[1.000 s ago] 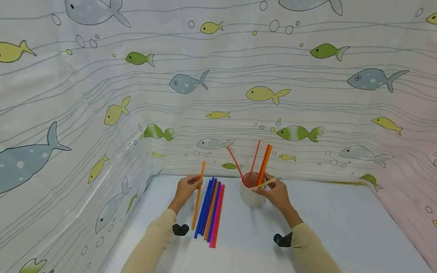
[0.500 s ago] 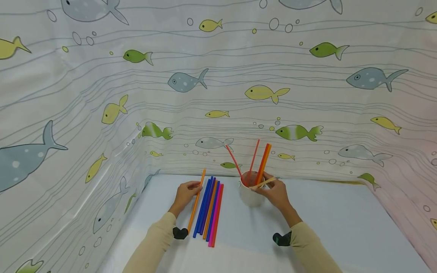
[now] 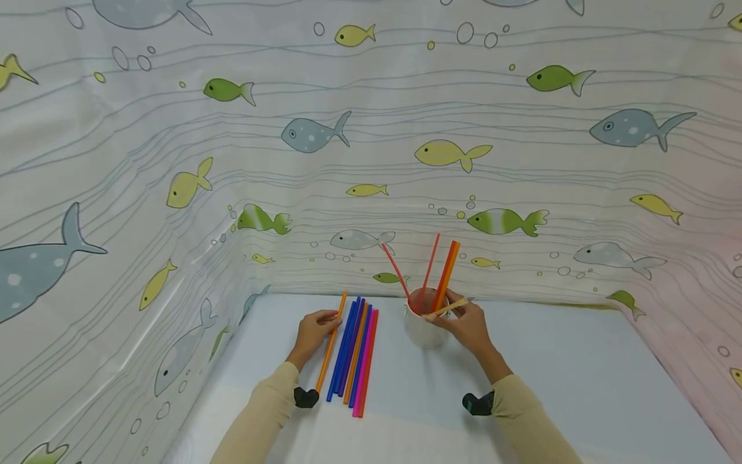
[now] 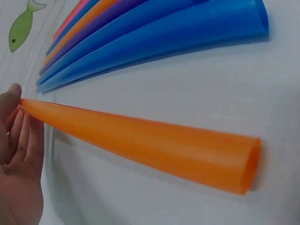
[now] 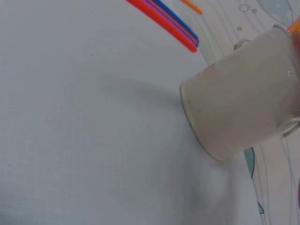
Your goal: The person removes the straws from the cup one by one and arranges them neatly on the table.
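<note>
My left hand [image 3: 313, 332] pinches an orange straw [image 3: 328, 351] near its far end. In the left wrist view, the straw's open near end points toward the camera's right. Just right of it lies a row of straws [image 3: 355, 354] in blue, purple, orange, pink and red. My right hand [image 3: 471, 327] grips a small white pail [image 3: 426, 332] at its rim, thumb by the pale handle grip [image 3: 452, 307]. Two thin red straws [image 3: 396, 269] and a thicker red and orange pair [image 3: 447, 270] stick up out of the pail. The fingers behind the rim are mostly hidden.
A white table [image 3: 580, 374] lies beneath both hands. A curtain [image 3: 382, 129] printed with fish surrounds it at the back and sides. Dark wrist devices [image 3: 305, 397] sit at both sleeve cuffs.
The left hand has lowered the orange straw and drawn its near end toward the cuff, leaning it a bit more. The right hand and pail hold still; the camera view shifts slightly.
</note>
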